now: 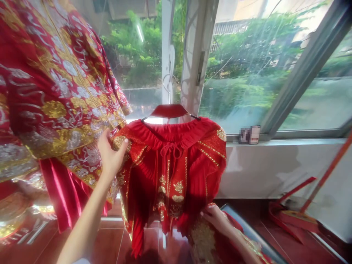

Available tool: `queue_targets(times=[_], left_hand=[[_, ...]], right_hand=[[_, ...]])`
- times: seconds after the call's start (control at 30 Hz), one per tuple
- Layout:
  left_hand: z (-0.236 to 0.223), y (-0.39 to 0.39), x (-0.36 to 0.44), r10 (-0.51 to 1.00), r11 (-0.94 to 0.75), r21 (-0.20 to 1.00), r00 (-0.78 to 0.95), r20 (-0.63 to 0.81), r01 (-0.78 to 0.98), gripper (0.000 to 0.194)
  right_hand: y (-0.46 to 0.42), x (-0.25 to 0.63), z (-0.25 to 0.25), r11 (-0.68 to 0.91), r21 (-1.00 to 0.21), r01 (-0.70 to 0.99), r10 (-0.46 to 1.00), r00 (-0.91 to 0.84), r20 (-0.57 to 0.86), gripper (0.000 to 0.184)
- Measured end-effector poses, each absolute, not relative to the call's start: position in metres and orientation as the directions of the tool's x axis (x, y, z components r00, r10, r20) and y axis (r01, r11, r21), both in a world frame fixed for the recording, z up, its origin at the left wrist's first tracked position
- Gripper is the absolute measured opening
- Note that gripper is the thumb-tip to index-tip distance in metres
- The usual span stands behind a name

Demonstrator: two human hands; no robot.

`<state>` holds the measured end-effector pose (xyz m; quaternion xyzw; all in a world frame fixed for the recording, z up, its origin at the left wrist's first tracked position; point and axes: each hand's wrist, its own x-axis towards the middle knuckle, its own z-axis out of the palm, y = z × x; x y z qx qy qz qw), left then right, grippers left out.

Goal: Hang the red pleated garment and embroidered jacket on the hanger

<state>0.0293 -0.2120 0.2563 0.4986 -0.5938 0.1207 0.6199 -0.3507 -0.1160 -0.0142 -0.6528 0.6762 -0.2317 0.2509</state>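
In the head view, the red top (170, 172) hangs upright on a wire-hooked hanger (168, 93) in front of the window (247, 84), its shoulders spread and its neck already gathered and tied in a small bow (171, 149). The left hand (111, 152) has its thumb and fingers closed on the gold-trimmed shoulder of the top. The right hand (218, 218) is lower, on gold-embroidered cloth (203, 238) near the hem; I cannot tell whether its fingers grip or only rest there, nor whether that cloth belongs to the top. So hanging and neck tie look done, while the arranging of shoulder and lower cloth seems unfinished, as both hands are on it. Beside the top, to the left, hangs a larger embroidered jacket (66, 99); a dustpan (297, 220) lies on the floor at right.
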Motion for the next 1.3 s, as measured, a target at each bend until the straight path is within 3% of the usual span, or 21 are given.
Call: queue_targets(times=[0.07, 0.1, 0.13, 0.2, 0.3, 0.43, 0.57, 0.63, 0.73, 0.8, 0.9, 1.0, 1.07, 1.1, 1.17, 1.23, 1.3], left_hand=[[0.238, -0.195, 0.006, -0.134, 0.412, 0.157, 0.111, 0.985, -0.897, 0.043], [0.226, -0.189, -0.008, -0.068, 0.409, 0.029, 0.001, 0.998, -0.912, 0.028], [0.213, -0.185, -0.023, -0.099, 0.449, -0.066, -0.124, 0.987, -0.891, 0.014], [0.189, -0.184, -0.054, -0.346, 0.458, -0.010, -0.188, 0.919, -0.889, 0.015], [0.167, -0.194, -0.085, -0.691, 0.331, 0.169, -0.117, 0.713, -0.928, 0.030], [0.163, -0.203, -0.091, -0.820, 0.265, 0.212, -0.104, 0.563, -0.941, 0.032], [0.145, -0.194, -0.076, -0.922, 0.240, 0.151, -0.177, 0.346, -0.959, 0.037], [0.121, -0.185, -0.068, -0.960, 0.240, 0.105, -0.220, 0.172, -0.965, 0.035], [0.076, -0.172, -0.059, -0.968, 0.249, 0.085, -0.251, -0.022, -0.965, 0.027], [0.054, -0.165, -0.057, -0.959, 0.252, 0.076, -0.259, -0.115, -0.965, 0.026], [0.056, -0.158, -0.061, -0.943, 0.278, 0.069, -0.286, -0.173, -0.958, 0.023], [0.106, -0.157, -0.072, -0.920, 0.383, 0.107, -0.389, -0.040, -0.917, 0.037], [0.151, -0.160, -0.078, -0.807, 0.555, 0.097, -0.507, 0.304, -0.826, 0.042], [0.172, -0.163, -0.080, -0.703, 0.619, 0.033, -0.535, 0.469, -0.785, 0.040], [0.206, -0.172, -0.082, -0.552, 0.624, -0.055, -0.489, 0.675, -0.780, 0.043], [0.223, -0.180, -0.079, -0.515, 0.612, -0.092, -0.483, 0.708, -0.786, 0.047], [0.227, -0.185, -0.072, -0.540, 0.639, -0.104, -0.541, 0.645, -0.762, 0.040]], right_hand=[[-0.113, -0.333, -0.055, 0.108, -0.567, -0.816, -0.993, -0.057, -0.108, 0.023], [-0.111, -0.326, -0.069, 0.136, -0.532, -0.836, -0.988, -0.078, -0.130, 0.020], [-0.108, -0.322, -0.078, 0.154, -0.513, -0.844, -0.985, -0.093, -0.143, 0.019], [-0.105, -0.318, -0.084, 0.178, -0.471, -0.864, -0.981, -0.115, -0.159, 0.020], [-0.106, -0.319, -0.075, 0.181, -0.421, -0.889, -0.977, -0.112, -0.183, 0.020], [-0.114, -0.318, -0.051, 0.163, -0.354, -0.921, -0.975, -0.095, -0.201, 0.020], [-0.122, -0.308, -0.005, 0.099, -0.318, -0.943, -0.987, -0.051, -0.155, 0.028], [-0.124, -0.302, 0.030, 0.030, -0.360, -0.933, -0.998, -0.010, -0.058, 0.034], [-0.125, -0.293, 0.092, -0.143, -0.455, -0.879, -0.970, 0.032, 0.243, 0.036], [-0.126, -0.287, 0.132, -0.322, -0.454, -0.831, -0.850, 0.043, 0.525, 0.033], [-0.136, -0.280, 0.178, -0.565, -0.282, -0.775, -0.542, 0.091, 0.835, 0.028], [-0.158, -0.276, 0.205, -0.648, -0.103, -0.755, -0.372, 0.196, 0.907, 0.028], [-0.173, -0.274, 0.213, -0.646, -0.055, -0.761, -0.379, 0.258, 0.889, 0.029], [-0.180, -0.274, 0.215, -0.636, -0.048, -0.771, -0.403, 0.278, 0.872, 0.030], [-0.187, -0.275, 0.215, -0.605, -0.062, -0.794, -0.473, 0.295, 0.830, 0.034], [-0.186, -0.278, 0.213, -0.572, -0.107, -0.813, -0.547, 0.281, 0.789, 0.039], [-0.181, -0.281, 0.213, -0.549, -0.155, -0.821, -0.600, 0.257, 0.758, 0.039]])
